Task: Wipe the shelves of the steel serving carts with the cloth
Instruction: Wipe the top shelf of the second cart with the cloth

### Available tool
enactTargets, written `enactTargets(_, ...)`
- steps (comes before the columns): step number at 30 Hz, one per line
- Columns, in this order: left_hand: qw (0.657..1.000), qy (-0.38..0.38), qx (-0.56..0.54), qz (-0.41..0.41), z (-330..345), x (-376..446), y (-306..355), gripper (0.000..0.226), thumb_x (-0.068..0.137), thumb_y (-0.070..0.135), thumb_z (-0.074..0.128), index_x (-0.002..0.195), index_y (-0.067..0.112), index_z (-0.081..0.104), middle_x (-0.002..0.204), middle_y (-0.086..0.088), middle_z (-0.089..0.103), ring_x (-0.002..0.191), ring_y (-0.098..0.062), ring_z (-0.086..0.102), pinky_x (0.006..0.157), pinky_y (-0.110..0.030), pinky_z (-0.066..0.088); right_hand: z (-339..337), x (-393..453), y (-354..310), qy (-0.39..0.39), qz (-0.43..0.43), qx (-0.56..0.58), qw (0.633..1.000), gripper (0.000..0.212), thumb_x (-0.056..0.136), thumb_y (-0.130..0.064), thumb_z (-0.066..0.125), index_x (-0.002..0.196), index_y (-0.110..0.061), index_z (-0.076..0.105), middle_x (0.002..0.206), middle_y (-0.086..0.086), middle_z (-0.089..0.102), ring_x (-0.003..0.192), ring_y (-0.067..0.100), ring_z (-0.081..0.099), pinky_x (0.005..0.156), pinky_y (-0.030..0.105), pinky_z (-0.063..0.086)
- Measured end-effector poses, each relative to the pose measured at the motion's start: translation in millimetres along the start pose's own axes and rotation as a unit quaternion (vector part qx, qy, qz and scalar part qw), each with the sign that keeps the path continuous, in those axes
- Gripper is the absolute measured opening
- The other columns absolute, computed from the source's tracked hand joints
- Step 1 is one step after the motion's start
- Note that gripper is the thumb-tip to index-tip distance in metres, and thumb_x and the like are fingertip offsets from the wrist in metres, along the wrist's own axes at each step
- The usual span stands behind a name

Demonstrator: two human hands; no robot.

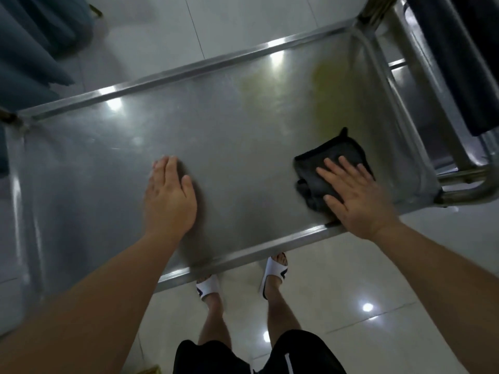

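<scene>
Now the flat right hand [359, 195] presses the cloth [321, 171] on the top shelf [243, 136]; the left hand [170, 198] rests open; next sweep toward the unwiped left side.

Right hand [356, 197] flat on dark cloth [326, 168], left hand [170, 195] on steel shelf [229, 136]

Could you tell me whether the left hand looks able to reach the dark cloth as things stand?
Probably yes: bare shelf lies between the left hand and the cloth, with nothing in between, though the right hand already presses flat on it.
</scene>
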State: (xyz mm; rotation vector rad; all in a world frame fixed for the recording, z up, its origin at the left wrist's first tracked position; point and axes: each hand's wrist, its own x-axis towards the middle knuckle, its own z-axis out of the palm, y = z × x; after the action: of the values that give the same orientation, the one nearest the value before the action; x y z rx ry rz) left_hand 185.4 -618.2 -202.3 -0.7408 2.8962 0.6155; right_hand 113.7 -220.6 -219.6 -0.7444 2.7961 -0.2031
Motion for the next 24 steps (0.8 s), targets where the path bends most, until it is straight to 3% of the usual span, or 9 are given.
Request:
enactTargets(5,0.998,0.040,0.030,-0.037,12.5,2.7,-4.6,0.057,0.110,0.030,0.037,0.165,0.021,0.025,0.175,-0.003,0.017,0.162,-0.020,0.007,0.131,-0.042,0.006,-13.1,-2.6,67.3,0.019,0.056,0.020,0.998,0.061,0.102,-0.049,0.031,0.160,-0.032,0.030,0.169,-0.004,0.027,0.158,0.021,0.017,0.127,0.043,0.009)
enactTargets(8,0.998,0.048,0.025,-0.043,18.8,2.2,-8.4,0.058,0.111,0.034,0.033,0.166,0.026,0.021,0.176,0.001,0.014,0.162,-0.017,0.004,0.131,-0.041,0.002,-20.2,3.4,91.1,0.032,0.151,0.044,0.987,0.063,0.100,-0.052,0.030,0.160,-0.032,0.028,0.170,-0.003,0.024,0.158,0.022,0.014,0.127,0.045,0.007)
enactTargets(12,0.996,0.064,0.034,-0.044,24.7,2.7,-10.9,0.061,0.108,0.038,0.028,0.167,0.025,0.022,0.176,0.002,0.016,0.162,-0.016,0.006,0.132,-0.040,0.002,-17.7,7.7,77.1,0.062,0.237,0.045,0.969,0.065,0.100,-0.051,0.029,0.161,-0.029,0.026,0.170,0.000,0.022,0.158,0.025,0.013,0.128,0.052,0.008)
enactTargets(15,0.995,0.078,0.038,-0.049,28.5,3.1,-10.9,0.063,0.105,0.040,0.027,0.166,0.024,0.025,0.175,0.001,0.019,0.162,-0.017,0.009,0.131,-0.039,0.004,-10.3,11.5,24.5,0.095,0.269,0.063,0.956,0.067,0.100,-0.048,0.033,0.160,-0.019,0.032,0.168,0.009,0.028,0.156,0.033,0.020,0.126,0.056,0.014)
enactTargets(19,0.995,0.078,0.043,-0.047,29.3,3.8,-11.2,0.065,0.104,0.040,0.027,0.167,0.024,0.026,0.175,0.001,0.020,0.162,-0.017,0.010,0.131,-0.038,0.003,12.8,23.6,-101.2,0.103,0.200,0.073,0.972,0.066,0.098,-0.045,0.043,0.159,-0.020,0.039,0.167,0.006,0.032,0.156,0.031,0.024,0.126,0.053,0.018)
enactTargets(24,0.995,0.079,0.038,-0.052,29.2,1.7,-10.3,0.064,0.104,0.034,0.028,0.167,0.023,0.027,0.175,0.002,0.020,0.162,-0.016,0.010,0.132,-0.038,0.004,34.8,57.9,-214.4,0.021,-0.084,0.065,0.994,0.065,0.099,-0.049,0.045,0.159,-0.028,0.037,0.169,-0.005,0.026,0.159,0.019,0.013,0.125,0.049,0.018)
